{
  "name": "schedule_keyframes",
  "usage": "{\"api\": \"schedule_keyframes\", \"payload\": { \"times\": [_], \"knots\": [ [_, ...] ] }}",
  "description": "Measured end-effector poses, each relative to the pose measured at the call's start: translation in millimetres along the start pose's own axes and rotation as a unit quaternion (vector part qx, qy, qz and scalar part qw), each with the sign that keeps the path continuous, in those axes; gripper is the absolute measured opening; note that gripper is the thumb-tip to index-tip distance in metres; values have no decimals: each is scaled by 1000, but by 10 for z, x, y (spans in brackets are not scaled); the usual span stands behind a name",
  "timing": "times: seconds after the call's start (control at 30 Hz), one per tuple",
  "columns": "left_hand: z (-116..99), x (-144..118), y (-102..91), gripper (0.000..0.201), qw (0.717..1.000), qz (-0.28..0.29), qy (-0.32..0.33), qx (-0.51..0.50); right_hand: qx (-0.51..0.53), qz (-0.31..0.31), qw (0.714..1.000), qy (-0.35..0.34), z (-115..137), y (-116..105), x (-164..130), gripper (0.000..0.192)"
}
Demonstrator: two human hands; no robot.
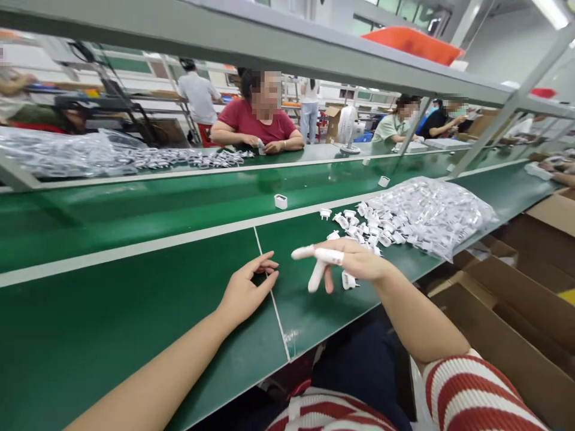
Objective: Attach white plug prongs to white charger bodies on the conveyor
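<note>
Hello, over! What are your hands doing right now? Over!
Left hand empty, fingers curled, resting on green table. Right hand open, taped fingers, over one white plug part. Bag of plug parts just beyond. Nothing between.

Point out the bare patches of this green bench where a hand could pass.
Bare green bench top lies left of the left hand, up to the white stripe. Crowded: white plastic plug parts and their clear bag beyond the right hand.
</note>
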State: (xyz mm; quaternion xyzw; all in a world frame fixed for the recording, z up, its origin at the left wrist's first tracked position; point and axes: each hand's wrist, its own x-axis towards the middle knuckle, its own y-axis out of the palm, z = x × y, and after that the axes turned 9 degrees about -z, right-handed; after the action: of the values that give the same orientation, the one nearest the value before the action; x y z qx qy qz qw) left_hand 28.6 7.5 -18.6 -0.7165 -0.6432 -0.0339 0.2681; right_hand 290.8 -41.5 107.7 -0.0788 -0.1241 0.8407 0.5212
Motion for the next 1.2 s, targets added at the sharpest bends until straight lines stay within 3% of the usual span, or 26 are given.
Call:
{"api": "schedule_keyframes", "payload": {
  "times": [0.07, 0.13, 0.2, 0.23, 0.37, 0.53, 0.7, 0.83, 1.03, 1.1, 1.2],
  "knots": [
    [-13, -1, 2, 47, 1000, 2, -16, -2, -85, -123, 988, -30, -111, -81, -299, 57],
    [-29, 2, 7, 44, 1000, 9, -26, 0, -229, -217, 949, -33, -334, -80, -537, 68],
    [-43, 9, 12, 44, 999, 10, -36, 0, -390, -220, 894, 1, -604, -24, -672, 90],
    [-47, 12, 15, 45, 999, 6, -42, 0, -444, -202, 873, 19, -732, 8, -700, 92],
    [-11, 33, 26, 51, 997, -19, -80, -6, -521, -202, 828, 45, -1024, 45, -635, 69],
    [154, 290, 87, 57, 990, -79, -108, 44, -573, -237, 784, 38, -811, -77, -363, 59],
    [342, 1004, 149, 60, 967, -165, -98, 169, -623, -199, 751, 91, -542, -128, 213, 44],
    [488, 1507, 162, 73, 954, -167, -89, 234, -610, -189, 762, 102, -609, -117, 545, 32],
    [669, 1880, 218, 98, 942, -180, -101, 265, -554, -203, 806, 44, -754, -50, 510, 60],
    [702, 1979, 235, 89, 939, -195, -116, 259, -457, -226, 860, 7, -804, -33, 500, 56],
    [719, 2078, 235, 64, 945, -192, -133, 230, -158, -266, 950, -39, -876, -31, 540, 47]
  ]
}}
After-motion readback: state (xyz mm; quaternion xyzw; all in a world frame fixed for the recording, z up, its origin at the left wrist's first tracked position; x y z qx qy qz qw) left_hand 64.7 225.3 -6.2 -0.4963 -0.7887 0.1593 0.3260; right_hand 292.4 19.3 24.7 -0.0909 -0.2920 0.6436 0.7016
